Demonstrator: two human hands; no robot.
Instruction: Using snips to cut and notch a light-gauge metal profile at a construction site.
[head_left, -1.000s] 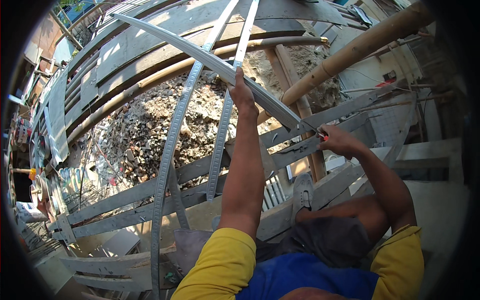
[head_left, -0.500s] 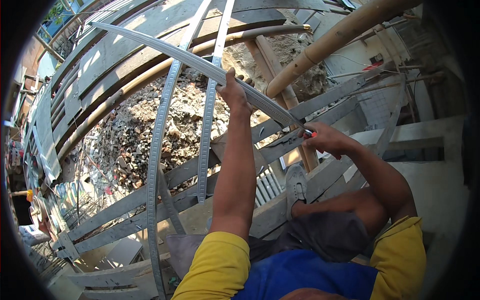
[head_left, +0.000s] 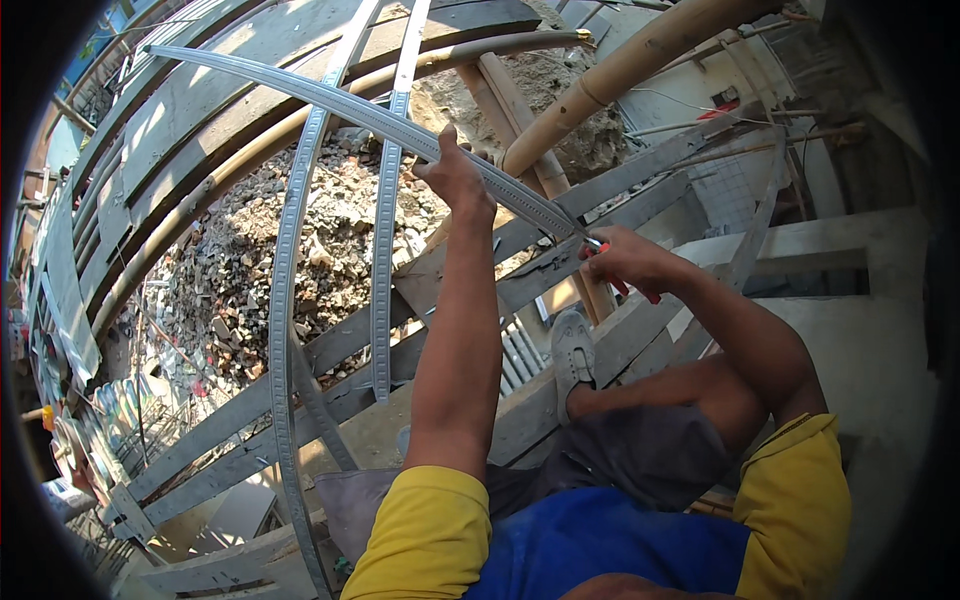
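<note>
A long, ribbed metal channel point(head_left: 330, 98) slants from the upper left down to the right. My left hand point(head_left: 460, 180) is wrapped round it partway along, the thumb sticking up. At its lower right end, red-handled snips point(head_left: 598, 246) meet the metal; whether the jaws are closed on it is too small to tell. The handles lie in my right hand point(head_left: 638, 264), its fingers curled round them. Two more metal strips, a longer one point(head_left: 281, 330) and a shorter one point(head_left: 383, 300), run beneath the channel, left of my left forearm.
Grey planks point(head_left: 330, 350) cross below, with a heap of rubble point(head_left: 300, 240) beyond. A thick bamboo pole point(head_left: 620, 90) slopes across the upper right. Curved boards point(head_left: 220, 110) lie at upper left. My shoe point(head_left: 573, 355) rests by a wooden beam point(head_left: 640, 345).
The whole view has shifted slightly, so everything sits further left. More of the red handles shows beneath my right hand, and they look spread further. Both hands keep their hold.
</note>
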